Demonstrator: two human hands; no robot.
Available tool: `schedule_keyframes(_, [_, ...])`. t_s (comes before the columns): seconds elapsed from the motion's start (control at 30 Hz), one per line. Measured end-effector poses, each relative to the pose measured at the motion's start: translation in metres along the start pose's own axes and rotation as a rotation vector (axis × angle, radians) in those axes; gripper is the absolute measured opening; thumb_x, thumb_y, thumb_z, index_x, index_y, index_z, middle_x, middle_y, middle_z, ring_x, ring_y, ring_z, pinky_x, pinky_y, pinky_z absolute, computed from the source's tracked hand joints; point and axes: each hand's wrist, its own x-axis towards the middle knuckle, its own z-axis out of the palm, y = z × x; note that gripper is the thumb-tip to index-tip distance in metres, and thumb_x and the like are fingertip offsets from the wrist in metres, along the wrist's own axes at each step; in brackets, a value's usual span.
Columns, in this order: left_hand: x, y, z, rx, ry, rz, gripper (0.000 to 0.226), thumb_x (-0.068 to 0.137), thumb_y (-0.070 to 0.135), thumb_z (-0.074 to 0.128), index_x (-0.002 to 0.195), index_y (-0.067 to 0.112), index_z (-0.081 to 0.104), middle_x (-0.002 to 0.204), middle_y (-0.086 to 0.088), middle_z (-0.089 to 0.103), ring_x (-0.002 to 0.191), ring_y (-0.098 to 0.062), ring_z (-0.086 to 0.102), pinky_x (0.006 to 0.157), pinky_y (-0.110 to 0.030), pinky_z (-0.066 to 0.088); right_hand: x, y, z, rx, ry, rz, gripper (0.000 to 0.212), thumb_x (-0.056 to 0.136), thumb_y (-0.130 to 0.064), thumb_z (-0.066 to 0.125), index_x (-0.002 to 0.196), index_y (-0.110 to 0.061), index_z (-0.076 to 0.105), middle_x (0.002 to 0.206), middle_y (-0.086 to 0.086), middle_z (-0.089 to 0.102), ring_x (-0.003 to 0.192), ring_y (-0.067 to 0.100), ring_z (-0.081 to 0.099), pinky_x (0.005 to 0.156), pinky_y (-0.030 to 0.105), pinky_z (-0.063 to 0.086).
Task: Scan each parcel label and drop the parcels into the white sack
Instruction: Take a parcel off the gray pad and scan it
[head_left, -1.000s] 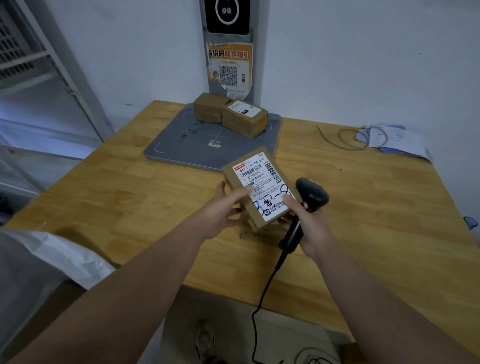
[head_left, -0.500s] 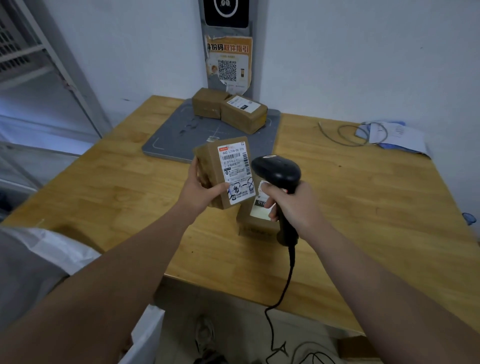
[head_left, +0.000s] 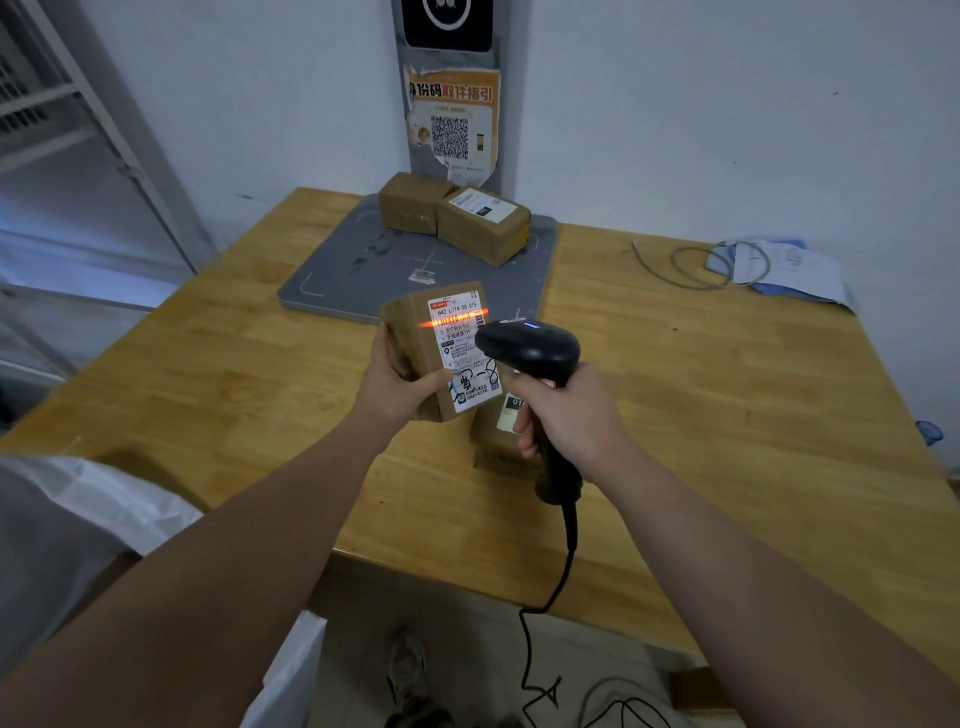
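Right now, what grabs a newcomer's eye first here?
The orange scan line glowing across the label of the parcel that the left hand holds up at centre. The right hand grips the black scanner aimed at it. Behind, two more parcels sit on the grey pad.

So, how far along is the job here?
Done: nothing confirmable; the white sack hides its contents. In hand: the left hand grips a parcel while the right hand aims the scanner, its orange line across the label. Left: sacking it, then the table parcel beside the scanner, and the plain box and labelled box on the grey pad.
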Motion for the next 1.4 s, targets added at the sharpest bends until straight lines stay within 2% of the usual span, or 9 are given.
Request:
schedule_keyframes(0.33, [-0.001, -0.007, -0.005, 0.014, 0.016, -0.016, 0.095, 0.08, 0.012, 0.077, 0.151, 0.031, 0.015, 0.117, 0.008, 0.053, 0.098, -0.004, 0.054, 0.063, -0.012, 0.047, -0.001, 0.0, 0.005, -0.004, 0.0, -0.009, 0.027, 0.089, -0.023, 0.066, 0.072, -0.002, 0.064, 0.056, 0.013, 0.062, 0.045, 0.023, 0.058, 0.05, 0.032, 0.052])
schedule_keyframes(0.47, [-0.009, -0.007, -0.015, 0.013, 0.029, -0.002, 0.094, 0.08, 0.014, 0.077, 0.15, 0.03, 0.017, 0.108, 0.014, 0.054, 0.085, 0.011, 0.053, 0.056, -0.005, 0.047, -0.003, -0.002, 0.018, -0.012, -0.028, -0.026, 0.029, 0.089, -0.024, 0.067, 0.069, -0.004, 0.063, 0.051, 0.009, 0.061, 0.044, 0.021, 0.058, 0.048, 0.03, 0.051])
schedule_keyframes(0.63, [-0.028, -0.012, -0.046, 0.034, 0.063, 0.042, 0.092, 0.079, 0.019, 0.078, 0.15, 0.027, 0.02, 0.102, 0.023, 0.051, 0.077, 0.024, 0.052, 0.06, -0.003, 0.047, -0.008, -0.004, 0.058, -0.042, -0.102, -0.042, 0.032, 0.088, -0.027, 0.068, 0.078, 0.003, 0.067, 0.059, 0.015, 0.064, 0.048, 0.024, 0.06, 0.053, 0.033, 0.053])
schedule_keyframes(0.83, [-0.074, -0.05, -0.128, -0.011, 0.219, -0.004, 0.092, 0.076, 0.027, 0.081, 0.148, 0.025, 0.023, 0.117, 0.006, 0.055, 0.101, 0.001, 0.057, 0.076, -0.013, 0.052, -0.033, 0.0, 0.141, -0.015, -0.232, 0.001, 0.037, 0.087, -0.025, 0.07, 0.065, 0.004, 0.064, 0.053, 0.013, 0.061, 0.047, 0.024, 0.059, 0.053, 0.033, 0.054])
schedule_keyframes(0.93, [-0.117, -0.088, -0.189, -0.077, 0.329, -0.076, 0.097, 0.072, 0.031, 0.083, 0.148, 0.028, 0.022, 0.129, -0.001, 0.053, 0.115, -0.016, 0.057, 0.091, -0.037, 0.054, -0.058, 0.014, 0.201, -0.019, -0.343, 0.032, 0.032, 0.087, -0.02, 0.07, 0.063, 0.0, 0.063, 0.051, 0.009, 0.059, 0.044, 0.02, 0.056, 0.05, 0.028, 0.051])
schedule_keyframes(1.1, [-0.204, -0.156, -0.286, 0.052, 0.494, -0.188, 0.095, 0.058, 0.054, 0.084, 0.135, 0.042, 0.029, 0.13, 0.009, 0.049, 0.123, -0.012, 0.05, 0.1, -0.042, 0.049, -0.099, 0.06, 0.299, -0.037, -0.48, 0.092, 0.028, 0.087, -0.015, 0.071, 0.062, -0.005, 0.063, 0.049, 0.005, 0.059, 0.043, 0.018, 0.056, 0.05, 0.029, 0.051])
schedule_keyframes(1.17, [-0.226, -0.179, -0.319, 0.21, 0.547, -0.305, 0.104, 0.058, 0.058, 0.084, 0.142, 0.039, 0.025, 0.138, 0.002, 0.041, 0.129, -0.018, 0.043, 0.106, -0.046, 0.042, -0.111, 0.078, 0.327, -0.104, -0.512, 0.125, 0.028, 0.086, -0.019, 0.072, 0.064, -0.006, 0.063, 0.048, 0.002, 0.06, 0.045, 0.017, 0.058, 0.053, 0.03, 0.053])
schedule_keyframes(1.27, [-0.246, -0.206, -0.356, 0.458, 0.497, -0.487, 0.108, 0.069, 0.045, 0.083, 0.15, 0.035, 0.013, 0.141, -0.008, 0.03, 0.13, -0.027, 0.04, 0.106, -0.044, 0.039, -0.124, 0.102, 0.353, -0.194, -0.512, 0.167, 0.024, 0.087, -0.022, 0.071, 0.075, -0.002, 0.064, 0.049, 0.002, 0.062, 0.045, 0.016, 0.06, 0.053, 0.028, 0.054])
schedule_keyframes(1.4, [-0.248, -0.233, -0.373, 0.645, 0.279, -0.613, 0.098, 0.074, 0.05, 0.077, 0.15, 0.031, 0.017, 0.14, -0.011, 0.033, 0.124, -0.031, 0.045, 0.099, -0.043, 0.045, -0.134, 0.121, 0.374, -0.284, -0.506, 0.239, 0.026, 0.088, -0.024, 0.07, 0.085, 0.001, 0.066, 0.054, 0.004, 0.064, 0.046, 0.013, 0.061, 0.051, 0.022, 0.053])
